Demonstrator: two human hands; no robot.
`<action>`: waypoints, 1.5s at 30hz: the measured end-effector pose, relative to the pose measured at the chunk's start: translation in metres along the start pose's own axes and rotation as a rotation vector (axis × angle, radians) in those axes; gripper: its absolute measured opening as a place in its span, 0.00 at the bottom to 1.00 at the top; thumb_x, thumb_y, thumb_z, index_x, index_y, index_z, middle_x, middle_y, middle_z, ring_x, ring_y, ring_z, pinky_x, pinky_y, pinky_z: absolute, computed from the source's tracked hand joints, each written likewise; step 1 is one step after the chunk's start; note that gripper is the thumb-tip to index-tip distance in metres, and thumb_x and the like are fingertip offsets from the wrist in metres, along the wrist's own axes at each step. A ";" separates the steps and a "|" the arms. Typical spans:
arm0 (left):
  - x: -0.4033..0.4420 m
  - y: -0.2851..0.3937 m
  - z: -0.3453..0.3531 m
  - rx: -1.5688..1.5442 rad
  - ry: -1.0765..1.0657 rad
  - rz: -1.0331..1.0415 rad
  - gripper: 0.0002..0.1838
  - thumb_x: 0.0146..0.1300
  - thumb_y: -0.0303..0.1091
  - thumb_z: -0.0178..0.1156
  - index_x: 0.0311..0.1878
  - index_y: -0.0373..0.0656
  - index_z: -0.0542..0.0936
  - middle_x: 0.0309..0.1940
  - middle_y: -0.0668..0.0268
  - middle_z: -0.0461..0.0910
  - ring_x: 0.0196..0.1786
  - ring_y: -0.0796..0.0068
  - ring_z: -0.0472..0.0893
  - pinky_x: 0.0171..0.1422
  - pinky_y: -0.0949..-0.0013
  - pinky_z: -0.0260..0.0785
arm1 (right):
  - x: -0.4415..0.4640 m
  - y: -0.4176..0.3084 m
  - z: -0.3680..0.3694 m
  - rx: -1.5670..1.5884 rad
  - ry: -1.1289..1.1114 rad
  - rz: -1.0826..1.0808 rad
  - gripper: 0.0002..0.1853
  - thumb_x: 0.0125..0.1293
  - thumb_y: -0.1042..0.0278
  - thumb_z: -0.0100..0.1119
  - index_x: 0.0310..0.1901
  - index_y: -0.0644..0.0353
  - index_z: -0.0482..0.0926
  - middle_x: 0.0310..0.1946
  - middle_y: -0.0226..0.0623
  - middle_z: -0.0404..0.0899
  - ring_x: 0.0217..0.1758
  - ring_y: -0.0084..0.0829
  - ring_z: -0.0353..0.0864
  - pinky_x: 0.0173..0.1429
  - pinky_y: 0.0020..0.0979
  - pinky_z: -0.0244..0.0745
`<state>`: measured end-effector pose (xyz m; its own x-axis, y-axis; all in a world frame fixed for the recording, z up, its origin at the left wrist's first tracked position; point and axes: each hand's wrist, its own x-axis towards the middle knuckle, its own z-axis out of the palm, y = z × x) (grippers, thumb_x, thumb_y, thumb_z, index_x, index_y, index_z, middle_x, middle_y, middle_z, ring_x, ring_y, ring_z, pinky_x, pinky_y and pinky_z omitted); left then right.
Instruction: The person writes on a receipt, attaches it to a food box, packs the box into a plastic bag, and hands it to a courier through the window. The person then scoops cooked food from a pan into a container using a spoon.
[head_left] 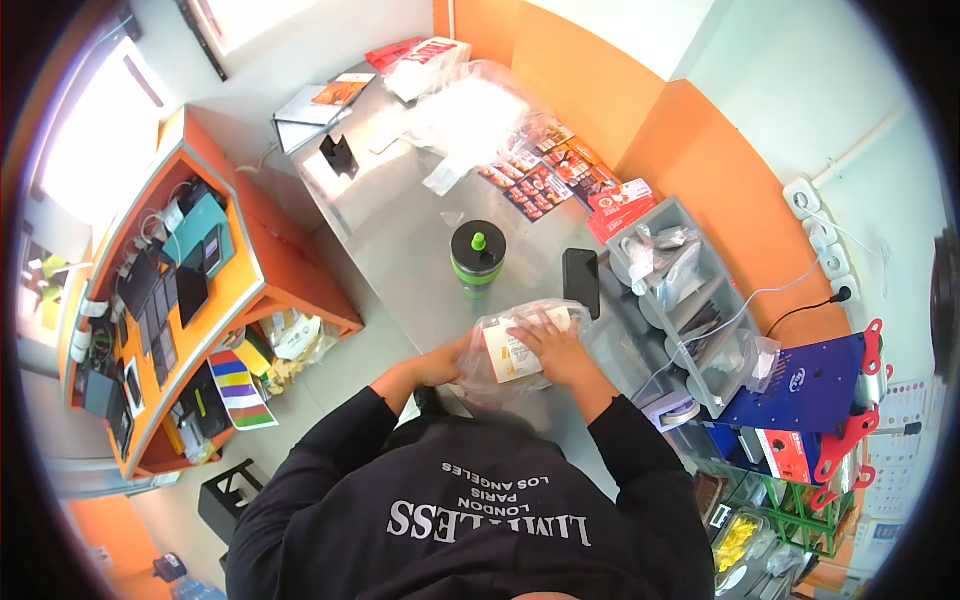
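A pale box with print (513,345) lies inside a clear plastic bag (480,386) at the near edge of the metal table (380,235). Spread over the right part of the box is my right hand (548,345), its fingers apart on top. My left hand (440,366) is at the left side of the bag, its fingers hidden by the plastic. Just beyond the bag stands a tumbler with a black lid and green spout (478,250). A black phone (581,283) lies to the right of the tumbler.
A grey divided organizer (690,290) holds packets on the right. Printed leaflets (540,190) and white plastic bags (470,110) lie farther back. On the left stands an orange shelf (250,230) with phones and tablets. A blue folder (795,385) is at the right.
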<state>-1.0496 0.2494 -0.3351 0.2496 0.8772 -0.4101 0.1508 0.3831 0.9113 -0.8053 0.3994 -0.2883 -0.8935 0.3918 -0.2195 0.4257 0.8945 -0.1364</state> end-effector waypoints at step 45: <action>-0.073 0.176 0.007 -0.548 0.047 0.219 0.22 0.80 0.37 0.49 0.70 0.37 0.70 0.46 0.68 0.81 0.54 0.77 0.79 0.64 0.70 0.69 | -0.151 -0.005 -0.118 1.592 0.833 0.384 0.15 0.67 0.79 0.63 0.54 0.63 0.77 0.36 0.28 0.79 0.35 0.17 0.77 0.37 0.23 0.74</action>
<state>-1.0348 0.2506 -0.1444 0.1743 0.9600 -0.2193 -0.4187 0.2738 0.8659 -0.6897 0.3617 -0.1403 -0.3445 0.9378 -0.0438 -0.1281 -0.0932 -0.9874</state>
